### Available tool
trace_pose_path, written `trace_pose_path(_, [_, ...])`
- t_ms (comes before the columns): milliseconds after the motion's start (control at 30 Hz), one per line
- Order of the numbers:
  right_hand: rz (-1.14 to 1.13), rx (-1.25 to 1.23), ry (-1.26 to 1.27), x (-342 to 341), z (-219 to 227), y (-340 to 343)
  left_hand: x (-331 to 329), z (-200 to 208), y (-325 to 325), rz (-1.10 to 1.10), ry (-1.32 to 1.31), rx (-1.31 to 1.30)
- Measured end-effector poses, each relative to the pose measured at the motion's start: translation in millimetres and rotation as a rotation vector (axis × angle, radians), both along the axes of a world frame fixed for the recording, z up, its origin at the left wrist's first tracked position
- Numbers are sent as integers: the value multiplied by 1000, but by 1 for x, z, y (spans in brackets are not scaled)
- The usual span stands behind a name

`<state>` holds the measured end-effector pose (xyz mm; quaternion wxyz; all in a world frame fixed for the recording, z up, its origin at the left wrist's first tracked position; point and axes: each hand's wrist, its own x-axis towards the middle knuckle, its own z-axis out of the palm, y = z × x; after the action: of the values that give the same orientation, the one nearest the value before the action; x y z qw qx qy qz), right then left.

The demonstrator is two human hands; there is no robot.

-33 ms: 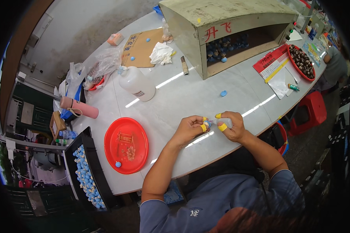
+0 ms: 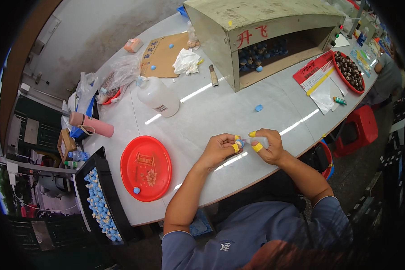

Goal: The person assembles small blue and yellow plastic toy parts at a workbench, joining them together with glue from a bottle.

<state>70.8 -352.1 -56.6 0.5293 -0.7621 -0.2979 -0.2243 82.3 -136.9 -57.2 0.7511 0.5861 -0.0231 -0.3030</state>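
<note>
Between the fingertips of my left hand [image 2: 221,149] is a small blue and white piece [image 2: 240,143]; its exact kind is partly hidden by the fingers. My right hand [image 2: 270,146] is closed round a small translucent squeeze bottle [image 2: 262,142], whose narrow tip points at the piece and seems to touch it. Yellow tape wraps the thumb and a finger of each hand. Left of my hands lies a red plate [image 2: 146,180] with one small blue piece [image 2: 136,190] near its lower rim. A flat blue bit [image 2: 258,108] rests on the table beyond my hands.
A black tray [image 2: 126,227] of blue pieces is at the left edge. Farther back are a white bottle [image 2: 160,96], a pink flask [image 2: 92,124], cardboard [image 2: 162,63] and a metal box [image 2: 265,22] holding blue pieces. A red bowl [image 2: 349,72] of dark pieces stands right.
</note>
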Motion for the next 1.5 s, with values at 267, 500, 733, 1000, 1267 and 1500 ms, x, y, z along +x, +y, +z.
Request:
trace_pose_path(267, [33, -32, -43, 1, 0, 1, -1, 1, -3, 4, 18, -25])
trace_pose_path(500, [-22, -62, -105, 0, 0, 2, -1, 0, -3, 22, 24, -44])
trace_pose_path(733, [-40, -123, -197, -1, 1, 3, 0, -6, -1, 49, 29, -60])
trace_pose_path(1000, [-61, -141, -213, -3, 2, 4, 1, -4, -2, 80, 56, -74])
trace_pose_path(1267, [-56, -152, -225, -4, -2, 2, 0, 0, -3, 87, 72, -86])
trace_pose_path(1500, [-58, -142, -215, -3, 0, 5, -1, -1, -3, 58, 59, -69])
